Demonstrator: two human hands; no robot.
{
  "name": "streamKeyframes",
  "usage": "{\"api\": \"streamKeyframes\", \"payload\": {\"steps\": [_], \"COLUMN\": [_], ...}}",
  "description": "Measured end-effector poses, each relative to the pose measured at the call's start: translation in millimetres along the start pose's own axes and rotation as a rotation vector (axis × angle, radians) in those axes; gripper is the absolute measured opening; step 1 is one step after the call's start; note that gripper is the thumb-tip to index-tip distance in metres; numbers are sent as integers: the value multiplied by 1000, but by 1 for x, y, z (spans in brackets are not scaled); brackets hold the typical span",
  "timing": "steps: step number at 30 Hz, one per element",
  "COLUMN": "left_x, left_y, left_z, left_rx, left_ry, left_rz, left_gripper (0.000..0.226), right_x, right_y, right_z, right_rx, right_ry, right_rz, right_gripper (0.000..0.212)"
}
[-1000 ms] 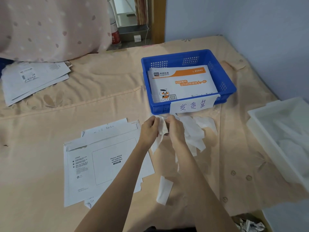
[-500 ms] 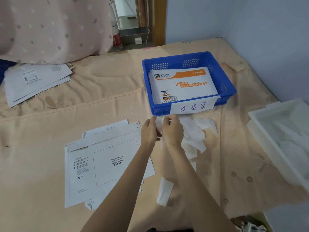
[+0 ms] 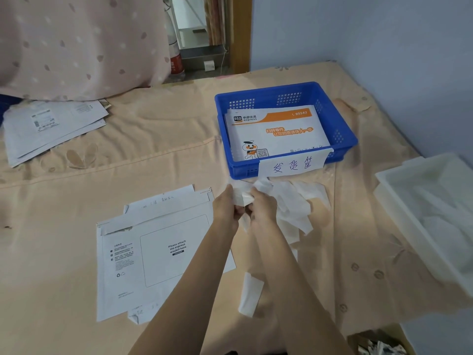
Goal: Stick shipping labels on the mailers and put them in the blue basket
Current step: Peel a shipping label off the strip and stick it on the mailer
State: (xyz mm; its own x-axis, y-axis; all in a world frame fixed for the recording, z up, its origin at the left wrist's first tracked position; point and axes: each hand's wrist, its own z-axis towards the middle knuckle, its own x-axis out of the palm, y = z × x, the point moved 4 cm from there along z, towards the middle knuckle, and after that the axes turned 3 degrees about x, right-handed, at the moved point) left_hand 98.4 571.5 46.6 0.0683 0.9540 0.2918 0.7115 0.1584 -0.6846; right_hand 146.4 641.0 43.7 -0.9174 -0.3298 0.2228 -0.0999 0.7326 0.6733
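Observation:
A blue basket (image 3: pixel 340 116) with a handwritten paper tag stands at the back right and holds an orange-and-white mailer (image 3: pixel 279 131). In front of it lies a heap of white label strips (image 3: pixel 297 201). My left hand (image 3: pixel 226 207) and my right hand (image 3: pixel 261 210) meet just in front of the basket, both pinching one white label strip (image 3: pixel 242 196) from the heap. A stack of white mailers (image 3: pixel 153 252) with an empty waybill box lies to the left of my arms. One loose strip (image 3: pixel 250 294) lies between my forearms.
A second pile of labelled mailers (image 3: pixel 51 129) sits at the far left. A white plastic tray (image 3: pixel 399 201) stands at the right edge. A box of crumpled scraps (image 3: pixel 378 347) shows at the bottom right. A pink dotted curtain hangs behind; a wall runs along the right.
My hands stay together in front of the basket and keep working the white strip between their fingers. The camera has tilted slightly; nothing else on the cloth has moved.

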Motion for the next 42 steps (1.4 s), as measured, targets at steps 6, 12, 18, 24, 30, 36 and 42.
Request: {"api": "streamKeyframes", "payload": {"steps": [6,12,18,24,30,36,42], "left_x": [-2,-4,-7,-16,-22,-37,-53], "left_y": [-3,-10,-14,-19,-11,-13,-21], "left_z": [-3,2,7,15,18,22,24], "left_rx": [-16,243,329,257,129,53,6], "left_ry": [62,103,49,8,-52,-98,-139], "left_rz": [-74,398,473,315,87,-168,-280], "left_gripper": [26,28,28,26,24,17,16], "right_x": [0,5,-4,-12,-14,-39,-57], "right_y": [6,11,15,12,4,12,25], "right_z": [-6,2,11,17,20,24,26], "right_rx": [131,11,-273,-350,-304,-311,-293], "right_ry": [138,88,-95,-139,-151,-239,-294], "right_rz": [190,-190,-617,-612,-590,-559,-449], "right_gripper": [19,38,31,34,31,42,45]}}
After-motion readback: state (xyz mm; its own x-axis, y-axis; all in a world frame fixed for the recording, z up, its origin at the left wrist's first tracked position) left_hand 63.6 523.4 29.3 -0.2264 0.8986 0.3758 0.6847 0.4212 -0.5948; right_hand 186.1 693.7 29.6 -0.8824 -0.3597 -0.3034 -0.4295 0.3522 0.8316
